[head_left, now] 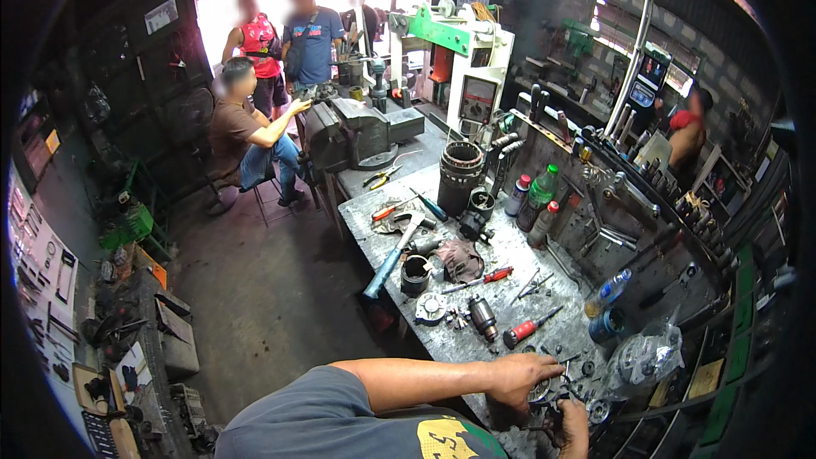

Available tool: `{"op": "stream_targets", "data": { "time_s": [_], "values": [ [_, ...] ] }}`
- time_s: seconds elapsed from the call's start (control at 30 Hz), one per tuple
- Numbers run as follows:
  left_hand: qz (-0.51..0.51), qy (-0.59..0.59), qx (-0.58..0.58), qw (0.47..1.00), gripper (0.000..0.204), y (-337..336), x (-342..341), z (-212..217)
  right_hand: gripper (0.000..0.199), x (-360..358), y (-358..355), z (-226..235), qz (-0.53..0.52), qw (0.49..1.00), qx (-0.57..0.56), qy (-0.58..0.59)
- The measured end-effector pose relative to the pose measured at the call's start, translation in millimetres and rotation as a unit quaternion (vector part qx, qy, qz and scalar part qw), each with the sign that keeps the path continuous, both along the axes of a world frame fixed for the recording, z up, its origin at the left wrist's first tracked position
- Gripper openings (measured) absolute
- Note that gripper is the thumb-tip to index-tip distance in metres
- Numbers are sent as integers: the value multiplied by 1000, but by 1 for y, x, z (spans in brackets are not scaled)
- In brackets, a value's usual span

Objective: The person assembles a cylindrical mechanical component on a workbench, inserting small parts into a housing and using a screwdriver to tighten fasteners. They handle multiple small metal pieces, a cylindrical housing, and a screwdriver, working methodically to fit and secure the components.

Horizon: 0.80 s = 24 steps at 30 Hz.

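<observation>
My left hand (520, 377) reaches across the bench's near end, its fingers curled on a round metal part (541, 392). Close by, at the lower edge, my right hand (575, 426) is closed beside the same part; what its fingers grip is dark and partly hidden. Just beyond my hands lie a short screwdriver with a red handle (520, 334) and a motor armature (483, 320). Left of these are a round metal end cover (431, 308) and a dark hollow cylinder (416, 275). Small loose parts lie around my fingers.
A blue-handled hammer (394, 257) overhangs the bench's left edge. Behind it are a rag (461, 261), a ribbed cylinder (461, 172) and bottles (541, 191). A plastic bag (643, 355) lies right. A seated person (246, 123) is near the vise (347, 132); others stand behind.
</observation>
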State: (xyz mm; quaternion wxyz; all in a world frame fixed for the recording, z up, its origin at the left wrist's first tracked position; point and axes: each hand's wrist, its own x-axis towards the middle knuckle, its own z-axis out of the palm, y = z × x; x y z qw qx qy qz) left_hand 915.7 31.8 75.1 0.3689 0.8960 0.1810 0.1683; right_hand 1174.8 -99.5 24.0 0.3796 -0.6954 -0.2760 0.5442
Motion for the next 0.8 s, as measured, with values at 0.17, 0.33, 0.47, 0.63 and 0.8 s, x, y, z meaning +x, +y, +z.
{"op": "stream_targets", "data": {
  "time_s": [0.17, 0.33, 0.47, 0.63, 0.8],
  "values": [
    [5, -31, 17, 999, 106, 4, 0, -1, 29, -1, 4, 3, 54, 995, 50, -66],
    [27, -28, 38, 999, 129, 0, 4, 3, 28, -2, 4, 5, 36, 999, 37, 0],
    [56, -5, 17, 998, 139, -10, 8, 9, 22, -3, 1, 7, 10, 1000, 13, -2],
    [82, -6, -26, 996, 143, -12, 9, 4, 18, -5, 3, 1, 1, 999, 45, 0],
    [80, -8, -3, 997, 154, -12, 8, -2, 22, -8, 1, -7, -9, 997, 67, 23]
  ]
}}
